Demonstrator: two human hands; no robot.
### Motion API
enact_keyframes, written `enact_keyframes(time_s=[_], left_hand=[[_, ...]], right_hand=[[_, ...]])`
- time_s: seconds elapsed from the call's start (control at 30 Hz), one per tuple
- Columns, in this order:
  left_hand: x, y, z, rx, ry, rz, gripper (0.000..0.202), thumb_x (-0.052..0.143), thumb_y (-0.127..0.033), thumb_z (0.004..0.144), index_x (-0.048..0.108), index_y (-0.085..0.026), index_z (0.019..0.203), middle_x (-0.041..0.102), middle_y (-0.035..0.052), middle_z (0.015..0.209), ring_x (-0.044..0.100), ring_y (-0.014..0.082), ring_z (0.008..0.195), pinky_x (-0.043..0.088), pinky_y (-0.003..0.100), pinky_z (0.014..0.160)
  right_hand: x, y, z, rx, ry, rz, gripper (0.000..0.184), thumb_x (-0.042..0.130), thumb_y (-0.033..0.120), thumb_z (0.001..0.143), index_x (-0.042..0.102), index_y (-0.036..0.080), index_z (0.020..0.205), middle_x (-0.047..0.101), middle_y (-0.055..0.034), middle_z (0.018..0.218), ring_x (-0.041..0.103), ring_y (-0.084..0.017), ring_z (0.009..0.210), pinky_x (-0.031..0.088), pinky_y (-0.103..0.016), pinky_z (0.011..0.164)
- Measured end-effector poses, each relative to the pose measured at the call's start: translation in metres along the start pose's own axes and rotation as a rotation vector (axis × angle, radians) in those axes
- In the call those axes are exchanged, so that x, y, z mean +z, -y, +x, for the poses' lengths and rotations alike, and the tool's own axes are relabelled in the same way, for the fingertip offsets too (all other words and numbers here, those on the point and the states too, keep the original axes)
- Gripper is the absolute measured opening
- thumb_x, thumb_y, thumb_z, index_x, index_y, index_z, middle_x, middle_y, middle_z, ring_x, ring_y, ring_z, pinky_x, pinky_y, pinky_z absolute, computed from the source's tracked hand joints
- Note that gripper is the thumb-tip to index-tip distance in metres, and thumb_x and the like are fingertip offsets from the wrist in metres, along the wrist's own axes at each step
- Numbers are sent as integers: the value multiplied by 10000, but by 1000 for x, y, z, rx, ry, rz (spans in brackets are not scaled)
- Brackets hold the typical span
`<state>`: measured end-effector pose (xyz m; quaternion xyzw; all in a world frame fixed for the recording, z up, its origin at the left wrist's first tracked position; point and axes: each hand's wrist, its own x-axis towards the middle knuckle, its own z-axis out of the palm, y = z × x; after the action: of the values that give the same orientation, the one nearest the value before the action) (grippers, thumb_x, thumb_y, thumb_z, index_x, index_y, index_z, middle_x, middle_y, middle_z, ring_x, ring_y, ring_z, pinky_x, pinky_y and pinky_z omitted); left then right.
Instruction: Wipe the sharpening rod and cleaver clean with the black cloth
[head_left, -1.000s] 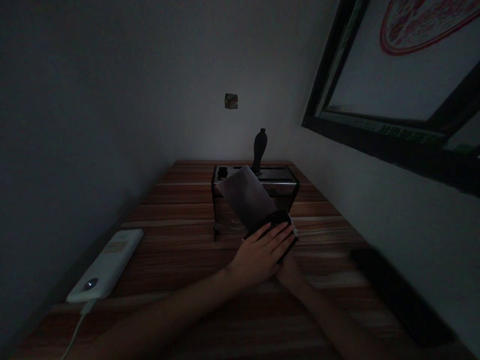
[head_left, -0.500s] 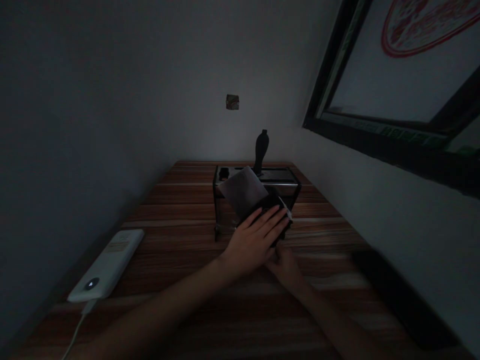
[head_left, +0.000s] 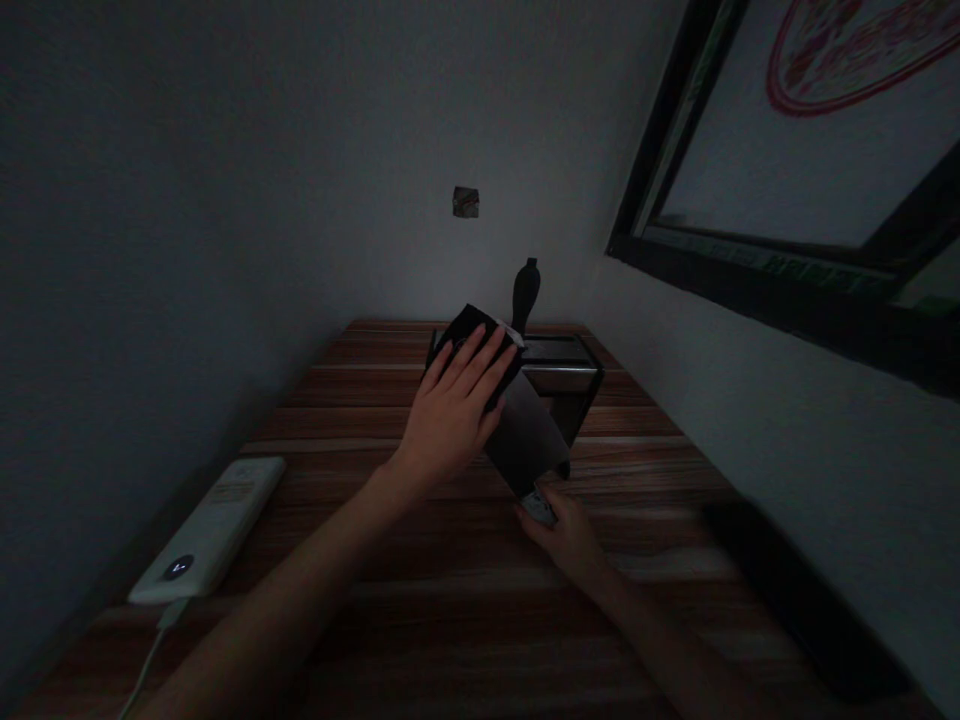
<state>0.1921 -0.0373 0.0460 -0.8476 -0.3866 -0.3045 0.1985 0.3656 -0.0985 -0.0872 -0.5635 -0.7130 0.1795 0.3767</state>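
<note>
And there was the left hand [head_left: 448,415], its fingers [head_left: 466,352] nearly straight and only slightly parted, spread over a black cloth [head_left: 469,322] and holding it against the far end of the cleaver [head_left: 526,432]! Down at the near end, the right hand [head_left: 571,540] had its fingers closed around the pale, patterned handle [head_left: 538,508], the thumb lying along it. The blade slanted between the two hands, bare below the cloth, well above the worktop [head_left: 465,620] and in front of the knife rack [head_left: 562,352]. And what did that rack hold? One black-handled tool [head_left: 526,290], standing upright in the slotted metal top, its lower part hidden. Over on the left lay a white power bank [head_left: 210,530], a cable [head_left: 146,660] plugged into its near end; far right, a long dark object [head_left: 806,600], too dim to identify, lay beside the wall.
</note>
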Motion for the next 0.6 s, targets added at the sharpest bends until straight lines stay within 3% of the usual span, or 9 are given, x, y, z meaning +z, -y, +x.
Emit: enact_keyframes(time_s=[0.6], left_hand=[[15,-21,-12,55,24,0,520,418,-264,869,293,-171,1365,236,40,1451,172,213,1340,143,426,1087]], right_hand=[[1,-1,0,15,23,36,169,535,316,754,577,153,735,580,-5,588,506,-127,515,376,-212,489]])
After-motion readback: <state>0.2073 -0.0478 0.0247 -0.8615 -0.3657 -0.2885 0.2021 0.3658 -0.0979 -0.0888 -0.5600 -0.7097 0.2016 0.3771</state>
